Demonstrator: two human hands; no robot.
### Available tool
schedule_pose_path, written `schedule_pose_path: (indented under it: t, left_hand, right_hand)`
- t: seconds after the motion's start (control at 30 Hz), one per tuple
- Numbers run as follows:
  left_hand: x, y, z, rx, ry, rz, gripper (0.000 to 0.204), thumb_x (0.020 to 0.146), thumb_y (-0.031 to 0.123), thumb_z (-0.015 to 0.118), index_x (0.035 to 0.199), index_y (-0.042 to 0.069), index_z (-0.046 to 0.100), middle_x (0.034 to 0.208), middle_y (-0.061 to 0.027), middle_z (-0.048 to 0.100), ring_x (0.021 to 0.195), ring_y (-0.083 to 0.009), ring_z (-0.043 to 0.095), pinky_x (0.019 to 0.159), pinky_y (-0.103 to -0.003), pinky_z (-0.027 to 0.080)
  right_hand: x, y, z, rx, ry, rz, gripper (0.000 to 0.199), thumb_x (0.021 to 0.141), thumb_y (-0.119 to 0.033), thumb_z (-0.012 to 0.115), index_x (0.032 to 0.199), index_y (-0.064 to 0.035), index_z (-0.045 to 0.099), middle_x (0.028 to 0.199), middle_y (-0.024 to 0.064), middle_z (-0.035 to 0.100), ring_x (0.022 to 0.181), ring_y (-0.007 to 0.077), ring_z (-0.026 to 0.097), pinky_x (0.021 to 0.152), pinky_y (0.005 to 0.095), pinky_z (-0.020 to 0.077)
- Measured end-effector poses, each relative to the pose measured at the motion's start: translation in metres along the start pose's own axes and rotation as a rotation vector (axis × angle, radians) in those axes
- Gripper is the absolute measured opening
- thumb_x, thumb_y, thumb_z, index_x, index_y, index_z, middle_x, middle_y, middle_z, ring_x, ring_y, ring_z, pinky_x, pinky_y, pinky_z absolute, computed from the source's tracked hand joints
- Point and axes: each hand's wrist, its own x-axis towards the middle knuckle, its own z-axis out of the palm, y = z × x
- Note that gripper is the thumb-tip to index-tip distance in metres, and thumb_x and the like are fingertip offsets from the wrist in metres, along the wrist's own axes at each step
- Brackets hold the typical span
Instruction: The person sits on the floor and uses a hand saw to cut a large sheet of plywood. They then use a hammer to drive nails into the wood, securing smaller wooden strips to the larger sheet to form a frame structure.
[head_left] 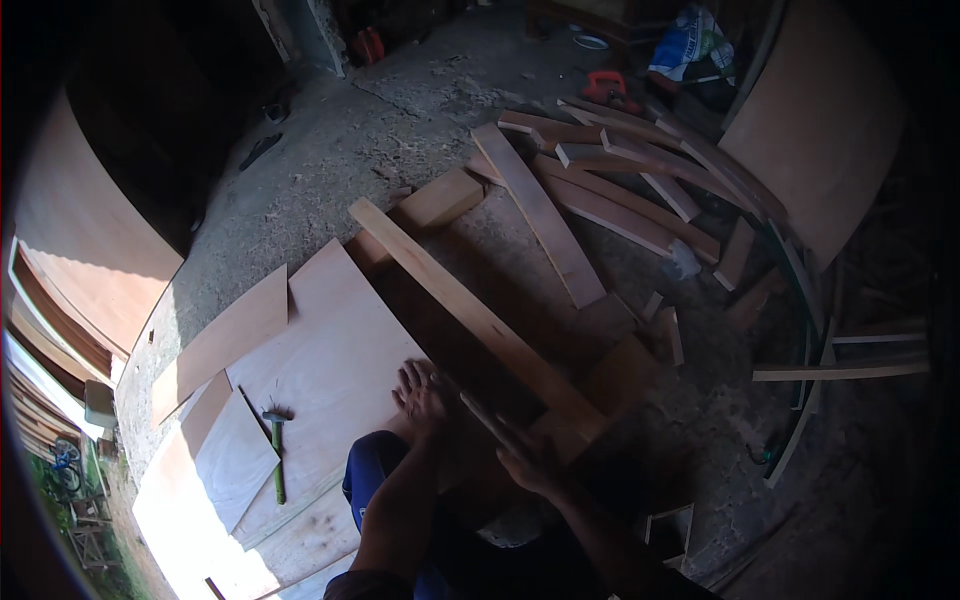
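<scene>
My left hand (418, 398) lies with its fingers spread on the right edge of a pale plywood sheet (335, 335). To the right of it, my right hand (528, 462) is closed round the near end of a long, narrow object (486, 416). That object points up and left toward the sheet's edge; it is too dark to tell what kind it is. A hammer (279, 460) with a green handle rests on the plywood, left of my left hand. Beyond my right hand, a long timber beam (470, 305) runs diagonally, apart from both hands.
Smaller plywood pieces (232, 455) overlap at the left. Several loose boards (540, 215) are piled to the right, near a red tool (609, 90) and a plastic bag (692, 48). A block of timber (440, 200) sits under the beam's far end. A large panel (815, 130) leans at the right.
</scene>
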Motion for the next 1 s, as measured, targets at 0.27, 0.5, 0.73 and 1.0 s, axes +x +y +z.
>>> schedule_pose_path:
  t: [0.27, 0.5, 0.73, 1.0]
  left_hand:
    - [0.004, 0.017, -0.006, 0.061, -0.130, -0.037, 0.059, 0.105, 0.038, 0.030, 0.158, 0.013, 0.026, 0.168, -0.0069, 0.014, 0.155, -0.0259, 0.012, 0.123, -0.052, 0.010]
    - [0.002, 0.007, -0.012, 0.109, -0.121, -0.077, 0.059, 0.104, 0.040, 0.029, 0.158, 0.015, 0.028, 0.167, -0.0028, 0.019, 0.154, -0.0218, 0.015, 0.122, -0.051, 0.013]
    - [-0.004, 0.028, -0.009, 0.207, -0.122, -0.062, 0.059, 0.104, 0.036, 0.029, 0.159, 0.015, 0.024, 0.167, -0.0014, 0.019, 0.154, -0.0206, 0.015, 0.123, -0.047, 0.013]
    - [0.005, 0.011, 0.000, 0.266, -0.087, -0.031, 0.058, 0.105, 0.036, 0.025, 0.159, 0.014, 0.024, 0.167, -0.0020, 0.019, 0.154, -0.0230, 0.018, 0.119, -0.054, 0.019]
  right_hand:
    - [-0.098, -0.034, -0.078, -0.022, -0.249, 0.226, 0.073, 0.086, -0.005, 0.062, 0.154, -0.0124, 0.035, 0.141, 0.0174, 0.052, 0.087, 0.0307, 0.071, 0.072, 0.0411, 0.0591]
    - [-0.016, -0.004, -0.015, 0.055, -0.018, 0.118, 0.064, 0.092, -0.010, 0.062, 0.152, -0.0133, 0.040, 0.119, 0.0194, 0.067, 0.086, 0.0240, 0.073, 0.075, 0.0347, 0.0582]
    - [-0.134, -0.034, -0.066, 0.295, -0.151, 0.264, 0.076, 0.090, -0.004, 0.055, 0.158, -0.0177, 0.026, 0.142, 0.0179, 0.053, 0.099, 0.0253, 0.070, 0.080, 0.0352, 0.0587]
    - [-0.047, -0.029, -0.042, 0.114, 0.021, 0.107, 0.076, 0.089, -0.007, 0.055, 0.158, -0.0195, 0.026, 0.127, 0.0199, 0.064, 0.079, 0.0353, 0.071, 0.072, 0.0416, 0.0584]
